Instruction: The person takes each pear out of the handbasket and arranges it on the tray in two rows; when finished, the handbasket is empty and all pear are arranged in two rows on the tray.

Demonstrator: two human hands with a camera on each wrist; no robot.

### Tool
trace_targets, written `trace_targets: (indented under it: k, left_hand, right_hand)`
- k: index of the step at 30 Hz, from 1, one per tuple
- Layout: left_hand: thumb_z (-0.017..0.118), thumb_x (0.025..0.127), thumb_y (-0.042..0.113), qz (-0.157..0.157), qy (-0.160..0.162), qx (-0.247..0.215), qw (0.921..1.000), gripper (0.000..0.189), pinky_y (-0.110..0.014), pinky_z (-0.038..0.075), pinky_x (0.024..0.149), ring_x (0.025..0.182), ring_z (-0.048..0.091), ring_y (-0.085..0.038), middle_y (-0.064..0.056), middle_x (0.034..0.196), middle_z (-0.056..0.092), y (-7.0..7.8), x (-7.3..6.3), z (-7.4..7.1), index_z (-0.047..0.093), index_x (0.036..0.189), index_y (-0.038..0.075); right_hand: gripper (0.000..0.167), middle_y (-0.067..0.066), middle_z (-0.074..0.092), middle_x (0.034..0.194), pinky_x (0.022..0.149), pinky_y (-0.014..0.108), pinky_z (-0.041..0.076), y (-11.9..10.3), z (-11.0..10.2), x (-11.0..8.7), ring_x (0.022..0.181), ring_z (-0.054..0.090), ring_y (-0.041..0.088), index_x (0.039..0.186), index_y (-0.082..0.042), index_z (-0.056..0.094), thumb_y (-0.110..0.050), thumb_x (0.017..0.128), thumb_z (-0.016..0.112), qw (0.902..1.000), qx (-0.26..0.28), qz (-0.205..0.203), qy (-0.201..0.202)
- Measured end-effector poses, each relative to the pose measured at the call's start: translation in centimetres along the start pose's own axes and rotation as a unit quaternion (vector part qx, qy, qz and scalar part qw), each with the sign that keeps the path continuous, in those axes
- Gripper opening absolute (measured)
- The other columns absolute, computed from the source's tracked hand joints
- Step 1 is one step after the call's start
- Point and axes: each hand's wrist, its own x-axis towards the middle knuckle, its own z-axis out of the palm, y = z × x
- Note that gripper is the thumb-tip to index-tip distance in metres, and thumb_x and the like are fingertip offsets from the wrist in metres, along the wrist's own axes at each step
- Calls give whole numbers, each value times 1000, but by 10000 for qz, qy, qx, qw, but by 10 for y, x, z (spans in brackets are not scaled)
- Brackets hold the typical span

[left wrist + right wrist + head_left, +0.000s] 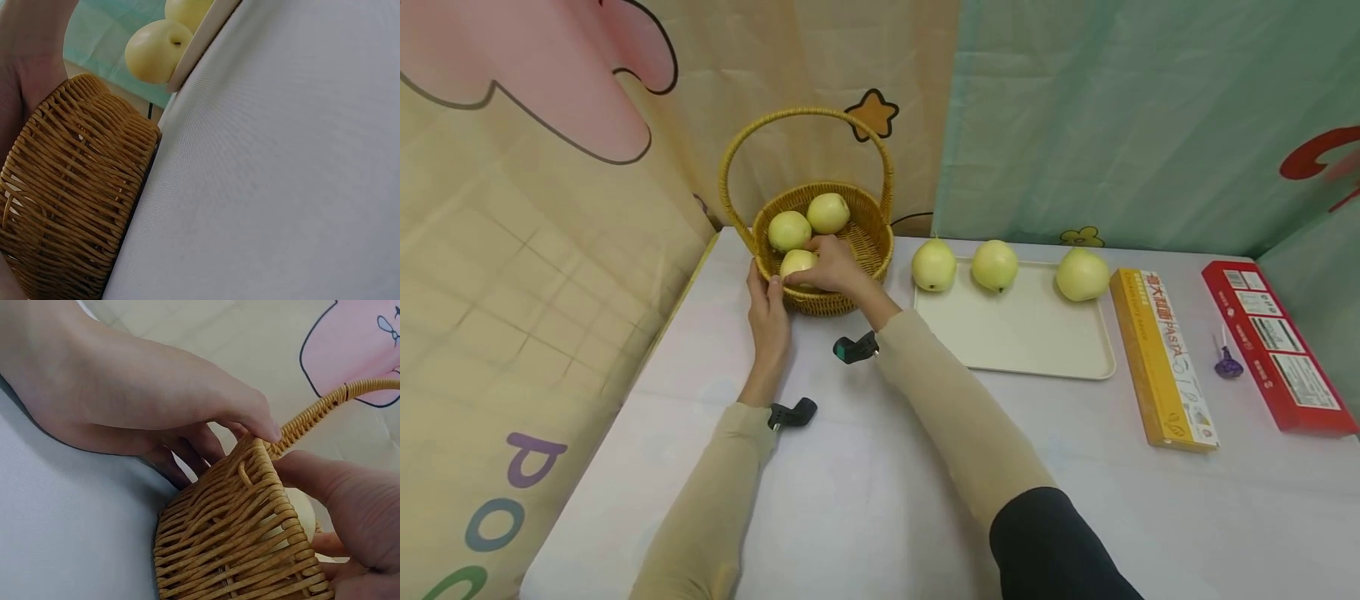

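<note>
A woven basket (820,304) with a tall arched handle holds several pale yellow-green pears. My right hand (835,268) reaches over its near rim and grips a pear (797,265) inside, at the near left. Beyond that pear lie two others, one pear (789,231) at the left and another pear (828,213) at the back. With my left hand (767,325) I hold the basket's left side; in the right wrist view the left thumb (265,425) lies on the rim by the handle, other fingers against the outer wall. The held pear is partly hidden by the weave there.
Right of the basket, a white tray (1022,333) carries three pears along its far edge. Farther right lie a yellow pasta box (1165,358), a purple-wrapped lollipop (1228,364) and a red box (1281,346). Curtains (1112,125) hang behind the white table (850,500).
</note>
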Motion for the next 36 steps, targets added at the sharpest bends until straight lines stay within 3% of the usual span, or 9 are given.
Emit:
trace_targets:
  k: [5,10,18,25,36]
  left_hand:
    - [35,113,49,-26,4,65,10000,63,-38,24,130,158,28,-15,1,174,29,-1,1,0,18,170,27]
    - [35,113,50,-32,-7,40,10000,64,-38,24,130,158,28,-16,0,174,28,-3,1,-1,17,170,27]
    - [34,113,50,-10,-34,133,9999,64,-38,24,130,159,28,-17,0,174,27,-3,1,-1,17,171,27]
    - [33,114,50,-19,-58,145,9999,64,-36,23,130,159,26,-16,0,174,27,-4,3,-1,16,171,27]
    - [34,114,49,43,-31,87,9999,64,-34,22,131,159,25,-15,0,175,26,-5,4,-1,17,171,25]
  right_hand:
    - [67,13,69,136,105,37,50,-4,-6,-5,129,57,31,139,-4,67,-40,87,86,9993,192,164,282]
    - [68,13,69,138,105,39,51,-3,-15,-13,129,59,32,139,-4,66,-41,86,86,9974,417,59,586]
    - [72,11,70,135,92,36,57,1,-38,-34,114,68,25,145,-5,62,-42,87,85,9918,875,-232,899]
    - [69,6,70,135,106,45,40,5,-56,-59,114,64,23,145,-11,63,-42,87,84,9883,868,-429,1176]
    - [64,5,69,137,100,42,55,27,-75,-105,123,65,23,141,-12,63,-39,87,85,9842,1139,-440,1282]
